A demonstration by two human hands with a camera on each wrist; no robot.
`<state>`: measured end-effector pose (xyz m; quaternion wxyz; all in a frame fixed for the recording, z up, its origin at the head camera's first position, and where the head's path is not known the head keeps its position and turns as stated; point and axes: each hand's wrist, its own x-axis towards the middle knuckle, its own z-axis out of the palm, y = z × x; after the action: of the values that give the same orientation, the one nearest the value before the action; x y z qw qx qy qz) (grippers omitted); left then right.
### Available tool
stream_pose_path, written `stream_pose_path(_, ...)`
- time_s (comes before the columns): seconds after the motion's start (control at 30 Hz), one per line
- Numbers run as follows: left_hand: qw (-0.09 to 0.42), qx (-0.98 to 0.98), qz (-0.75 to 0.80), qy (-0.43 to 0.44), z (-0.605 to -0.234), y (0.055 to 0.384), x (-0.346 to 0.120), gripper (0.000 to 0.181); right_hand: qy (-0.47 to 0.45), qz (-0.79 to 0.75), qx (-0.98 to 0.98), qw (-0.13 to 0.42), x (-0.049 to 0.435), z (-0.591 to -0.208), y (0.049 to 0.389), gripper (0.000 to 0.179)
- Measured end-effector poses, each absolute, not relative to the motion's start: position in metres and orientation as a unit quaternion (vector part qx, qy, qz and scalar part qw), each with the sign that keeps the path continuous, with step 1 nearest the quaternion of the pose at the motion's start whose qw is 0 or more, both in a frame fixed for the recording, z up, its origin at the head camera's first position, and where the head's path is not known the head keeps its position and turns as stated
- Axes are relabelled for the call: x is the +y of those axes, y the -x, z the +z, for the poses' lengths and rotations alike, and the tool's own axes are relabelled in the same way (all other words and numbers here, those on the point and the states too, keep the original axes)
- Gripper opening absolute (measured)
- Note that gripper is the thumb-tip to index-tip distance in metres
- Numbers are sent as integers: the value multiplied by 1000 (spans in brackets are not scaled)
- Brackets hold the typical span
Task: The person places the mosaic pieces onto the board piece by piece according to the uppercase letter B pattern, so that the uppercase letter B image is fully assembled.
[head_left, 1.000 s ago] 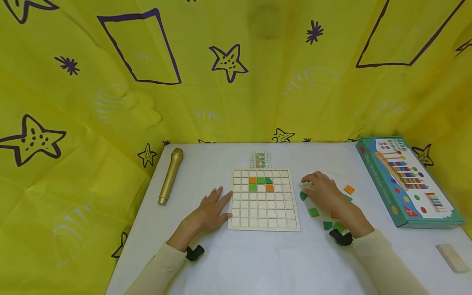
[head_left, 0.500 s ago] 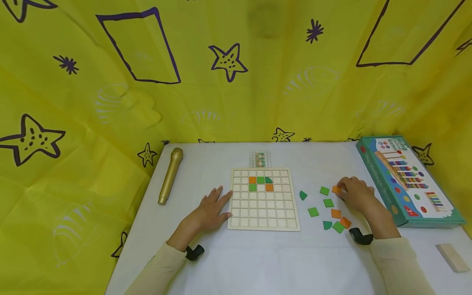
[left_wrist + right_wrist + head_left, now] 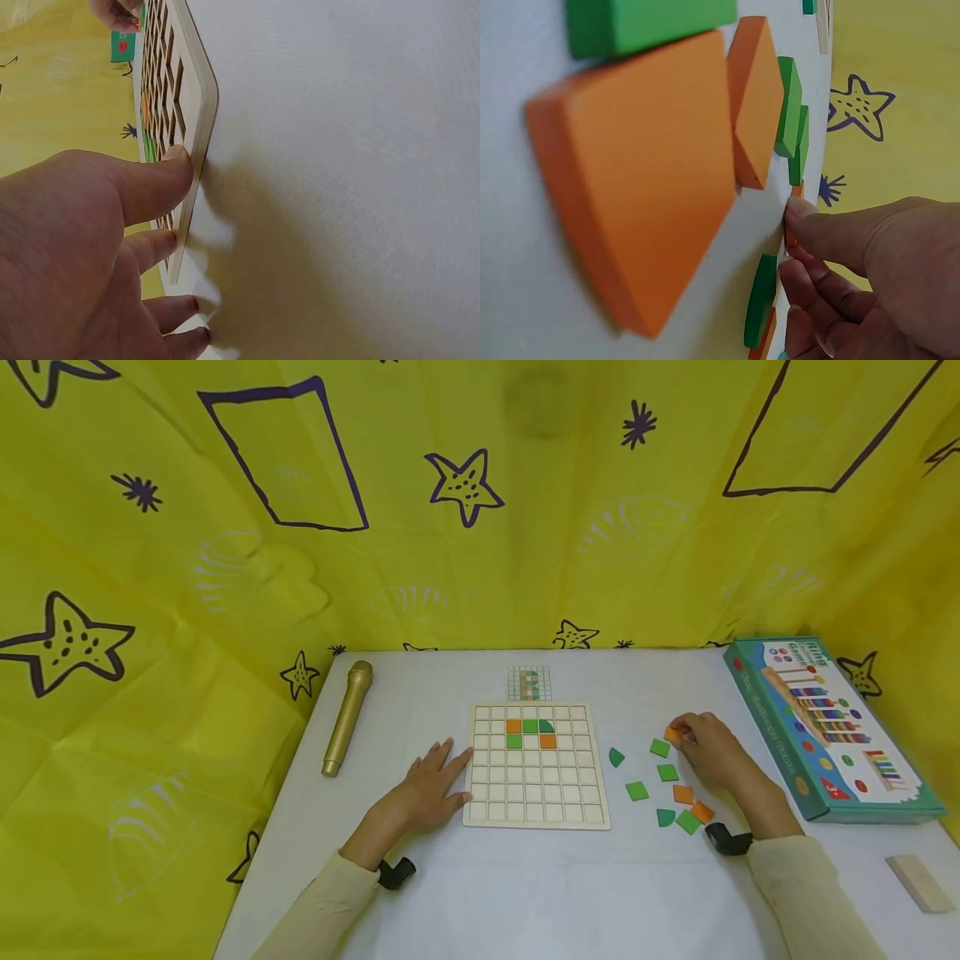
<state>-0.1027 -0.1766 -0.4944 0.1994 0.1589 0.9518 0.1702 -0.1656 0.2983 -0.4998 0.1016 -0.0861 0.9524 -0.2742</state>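
My left hand (image 3: 427, 787) lies at the left edge of a wooden grid board (image 3: 495, 821), fingers spread. In the left wrist view its thumb (image 3: 161, 184) rests on the board's rim. Orange and green square tiles and a dark green quarter-round tile (image 3: 546, 727) sit in the upper cells. Right of the board, my right hand (image 3: 712, 752) pinches an orange square tile (image 3: 672, 735) between thumb and fingers; the right wrist view shows the thumb (image 3: 806, 214) against it. Loose tiles lie nearby, including a green square (image 3: 660, 747) and another orange square (image 3: 683, 794).
A small printed pattern card (image 3: 529, 683) lies just behind the board. A gold microphone (image 3: 348, 718) lies at the left. At the right are a green game box (image 3: 832, 735) and a small wooden block (image 3: 920, 884). A yellow patterned cloth (image 3: 480, 568) hangs behind the table.
My right hand went from beside the board's right edge to the loose tiles farther right. It has shifted an orange tile leftward and slightly away. The left hand stays still.
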Motion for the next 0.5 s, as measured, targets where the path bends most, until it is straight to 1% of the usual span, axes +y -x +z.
stream_pose_path(0.17, 201, 951, 174, -158, -494, 103, -177, 70, 91, -282, 950, 100, 291, -500, 175, 28)
stream_pose_path(0.3, 202, 950, 176, -157, -494, 103, -177, 70, 99, -284, 950, 87, 283, -502, 183, 28)
stream_pose_path(0.5, 203, 951, 172, -158, -494, 103, -177, 70, 82, -285, 952, 82, 248, -501, 187, 34)
